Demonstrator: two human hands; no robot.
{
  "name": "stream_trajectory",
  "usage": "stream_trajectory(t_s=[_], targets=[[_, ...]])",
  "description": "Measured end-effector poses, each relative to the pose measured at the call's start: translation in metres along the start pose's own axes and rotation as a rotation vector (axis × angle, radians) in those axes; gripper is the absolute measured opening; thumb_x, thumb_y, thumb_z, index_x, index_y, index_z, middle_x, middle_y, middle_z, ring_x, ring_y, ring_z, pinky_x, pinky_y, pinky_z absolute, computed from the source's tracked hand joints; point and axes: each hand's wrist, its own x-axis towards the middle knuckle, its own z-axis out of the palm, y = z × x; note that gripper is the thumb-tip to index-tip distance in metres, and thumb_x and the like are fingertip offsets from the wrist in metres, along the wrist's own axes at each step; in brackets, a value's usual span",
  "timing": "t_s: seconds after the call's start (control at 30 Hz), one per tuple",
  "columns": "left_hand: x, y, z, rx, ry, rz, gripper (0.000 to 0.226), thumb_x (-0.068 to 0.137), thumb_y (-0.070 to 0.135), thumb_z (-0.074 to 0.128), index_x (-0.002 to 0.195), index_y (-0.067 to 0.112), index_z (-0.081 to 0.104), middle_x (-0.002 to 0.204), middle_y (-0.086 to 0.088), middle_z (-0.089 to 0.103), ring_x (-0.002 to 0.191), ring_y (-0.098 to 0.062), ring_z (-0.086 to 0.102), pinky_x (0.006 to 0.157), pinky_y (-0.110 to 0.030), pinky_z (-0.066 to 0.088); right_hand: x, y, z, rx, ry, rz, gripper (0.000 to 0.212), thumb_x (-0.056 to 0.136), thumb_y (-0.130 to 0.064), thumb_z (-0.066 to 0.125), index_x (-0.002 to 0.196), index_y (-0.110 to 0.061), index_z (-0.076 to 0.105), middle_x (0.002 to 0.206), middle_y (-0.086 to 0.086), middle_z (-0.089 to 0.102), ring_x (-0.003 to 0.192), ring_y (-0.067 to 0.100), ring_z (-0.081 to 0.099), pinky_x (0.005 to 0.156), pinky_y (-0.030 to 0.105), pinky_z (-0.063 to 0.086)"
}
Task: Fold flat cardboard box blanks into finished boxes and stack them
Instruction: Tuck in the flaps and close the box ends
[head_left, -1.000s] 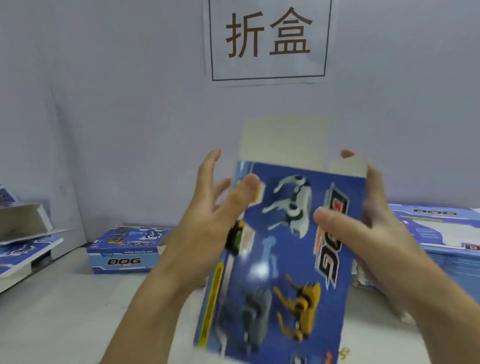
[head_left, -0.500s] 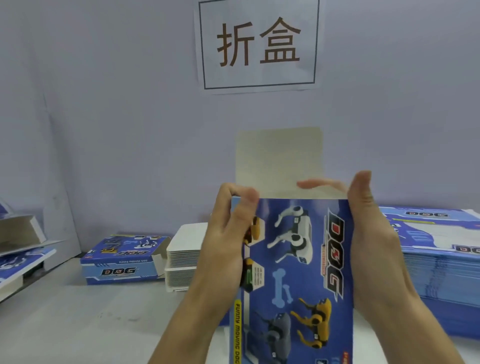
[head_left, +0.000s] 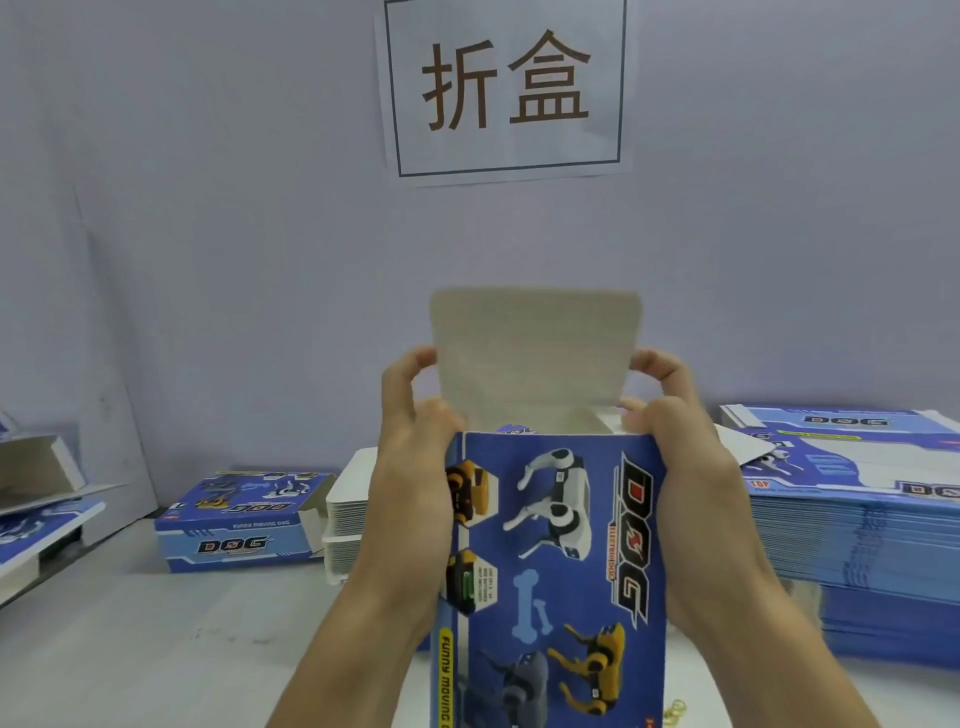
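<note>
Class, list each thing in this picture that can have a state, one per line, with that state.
Held box: upright, top flap raised, top open.
Left hand: grips the box's left side.
Right hand: grips the box's right side.
Box by wall: lying flat, end flap open.
Blanks: flat, stacked.

Head-worn, looking forward and slightly down, very near the held box (head_left: 558, 561), facing the wall sign (head_left: 506, 88).

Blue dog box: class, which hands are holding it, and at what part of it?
Both. The left hand grips the blue dog box at its upper left edge, the right hand at its upper right edge, fingers curled by the raised top flap.
</note>
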Motion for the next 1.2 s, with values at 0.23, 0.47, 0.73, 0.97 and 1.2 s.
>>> stream_trajectory(t_s=[0.23,0.47,0.73,0.97,1.2], targets=[[0.000,0.002,-0.003,-0.141,0.037,0.000,0.035,0.066,0.056,0.065,0.079,0.024,0.058,0.111,-0.006,0.067,0.084,-0.040,0.059,0.074,-0.062,0.052,0.012,-0.001,-0.004,-0.016,-0.040,-0.029,0.021,0.079,-0.018,0.066,0.078,-0.005,0.050,0.075,0.006,0.069,0.065,0.023,0.067,0.052,0.020,0.053],[0.002,-0.001,-0.013,0.117,-0.096,0.177,0.027,0.081,0.056,0.058,0.099,0.037,0.066,0.090,-0.001,0.069,0.086,-0.050,0.064,0.059,-0.065,0.055,-0.001,0.011,-0.007,-0.160,0.055,-0.330,0.026,0.080,-0.042,0.059,0.101,-0.031,0.069,0.113,-0.002,0.070,0.087,0.039,0.068,0.066,0.056,0.057],[0.003,-0.001,-0.007,0.223,-0.072,0.362,0.034,0.092,0.046,0.049,0.100,0.015,0.062,0.106,0.012,0.067,0.069,-0.003,0.064,0.051,-0.028,0.053,0.002,0.015,-0.005,-0.367,0.124,-0.492,0.020,0.096,-0.025,0.053,0.099,-0.011,0.067,0.104,-0.008,0.072,0.093,0.000,0.069,0.068,0.013,0.054],[0.002,0.000,-0.038,0.428,-0.391,-0.051,0.085,0.062,0.064,0.074,0.132,0.070,0.025,0.104,0.043,0.061,0.098,0.005,0.067,0.076,-0.015,0.057,0.004,0.007,-0.015,-0.003,0.105,-0.110,0.036,0.084,-0.047,0.059,0.108,-0.022,0.069,0.102,0.014,0.070,0.086,0.034,0.071,0.074,0.046,0.057],[0.014,0.015,-0.074,0.453,-0.126,0.008,0.071,0.047,0.068,0.087,0.110,0.045,0.062,0.087,0.016,0.068,0.075,0.002,0.065,0.071,-0.017,0.053,0.009,0.001,-0.052,0.104,0.092,0.178,0.046,0.084,-0.051,0.051,0.125,-0.040,0.067,0.135,0.015,0.063,0.115,0.031,0.067,0.095,0.058,0.048]])
